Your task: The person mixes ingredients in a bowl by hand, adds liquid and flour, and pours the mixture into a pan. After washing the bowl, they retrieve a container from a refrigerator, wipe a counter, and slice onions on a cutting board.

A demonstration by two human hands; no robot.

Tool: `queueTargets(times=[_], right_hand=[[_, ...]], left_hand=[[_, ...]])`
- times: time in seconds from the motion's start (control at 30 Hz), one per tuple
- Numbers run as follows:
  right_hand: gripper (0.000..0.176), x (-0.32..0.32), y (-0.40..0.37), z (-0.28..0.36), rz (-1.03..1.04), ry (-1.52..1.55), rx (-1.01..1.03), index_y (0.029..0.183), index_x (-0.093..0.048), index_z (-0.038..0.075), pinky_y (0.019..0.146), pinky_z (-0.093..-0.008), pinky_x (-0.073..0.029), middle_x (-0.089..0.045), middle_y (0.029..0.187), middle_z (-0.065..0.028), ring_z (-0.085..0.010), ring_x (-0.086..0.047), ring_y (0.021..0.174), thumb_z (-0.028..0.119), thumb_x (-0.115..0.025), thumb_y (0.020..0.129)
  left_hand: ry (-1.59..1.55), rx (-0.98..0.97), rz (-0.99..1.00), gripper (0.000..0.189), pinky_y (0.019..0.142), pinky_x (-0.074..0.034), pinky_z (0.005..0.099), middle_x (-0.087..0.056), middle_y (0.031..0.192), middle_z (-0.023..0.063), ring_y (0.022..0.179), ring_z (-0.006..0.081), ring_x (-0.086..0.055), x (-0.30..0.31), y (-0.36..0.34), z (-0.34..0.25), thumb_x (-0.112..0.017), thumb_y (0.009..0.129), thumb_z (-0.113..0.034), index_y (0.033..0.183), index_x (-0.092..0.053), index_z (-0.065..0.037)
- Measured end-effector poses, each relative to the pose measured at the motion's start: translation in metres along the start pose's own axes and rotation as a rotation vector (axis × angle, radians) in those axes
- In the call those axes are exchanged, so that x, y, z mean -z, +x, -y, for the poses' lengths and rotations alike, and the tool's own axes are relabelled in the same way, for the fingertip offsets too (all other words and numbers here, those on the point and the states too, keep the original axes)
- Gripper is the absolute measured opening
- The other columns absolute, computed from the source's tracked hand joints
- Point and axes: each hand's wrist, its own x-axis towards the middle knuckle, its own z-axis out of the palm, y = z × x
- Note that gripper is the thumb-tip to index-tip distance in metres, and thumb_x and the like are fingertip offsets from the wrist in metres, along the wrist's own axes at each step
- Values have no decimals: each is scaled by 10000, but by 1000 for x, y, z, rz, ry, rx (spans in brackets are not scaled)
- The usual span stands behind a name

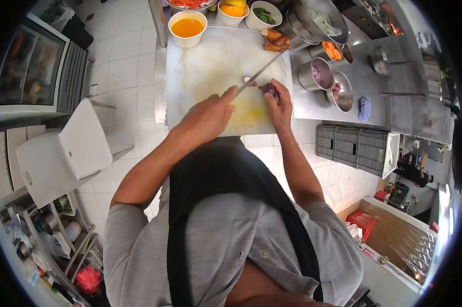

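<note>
My left hand (210, 115) is wrapped round the handle of a knife (261, 72), whose long blade slants up and to the right above the cutting board (210, 66). My right hand (281, 105) grips a small red onion (268, 90) near the board's right side, thumb and fingers on either side of it. Close to the blade lies a cut onion piece (247, 80), with small purple bits beside it. A browned piece of food, apparently roasted meat (275, 41), rests at the board's far right corner. Yellow stains mark the board near my hands.
Along the far edge stand a tub of orange liquid (187, 27) and a tub of chopped greens (263, 15). Metal bowls (339, 97) hold onions and sliced carrot at right. A blue cloth (364, 108) lies on the steel counter. A white chair (72, 146) stands left, a grey crate (351, 146) right.
</note>
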Motion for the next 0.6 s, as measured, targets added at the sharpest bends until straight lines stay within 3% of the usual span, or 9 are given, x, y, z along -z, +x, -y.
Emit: queueTargets(times=[0.13, 0.33, 0.6], right_hand=[[369, -6, -9, 11, -159, -204, 60, 1161, -590, 91, 917, -315, -419, -516, 1153, -125, -242, -511, 1040, 112, -677, 803], [381, -8, -9, 6, -190, -348, 72, 1163, -610, 97, 846, -313, -448, -514, 1088, -105, -223, -509, 976, 175, -700, 801], [396, -8, -6, 6, -202, -372, 42, 1156, -625, 95, 844, -305, -447, -537, 1047, -93, -208, -505, 962, 202, -723, 787]], left_hand=[[-29, 44, 96, 448, 817, -427, 428, -575, 984, 274, 914, 407, -560, 6, -23, -5, -432, 938, -180, 1345, -363, -6], [-39, 68, 173, 447, 840, -430, 437, -573, 1025, 286, 952, 421, -556, 14, -35, -17, -438, 938, -169, 1344, -358, 1], [9, 96, 214, 448, 815, -444, 440, -572, 1019, 288, 921, 430, -562, 12, -30, -25, -451, 933, -161, 1342, -358, -2]])
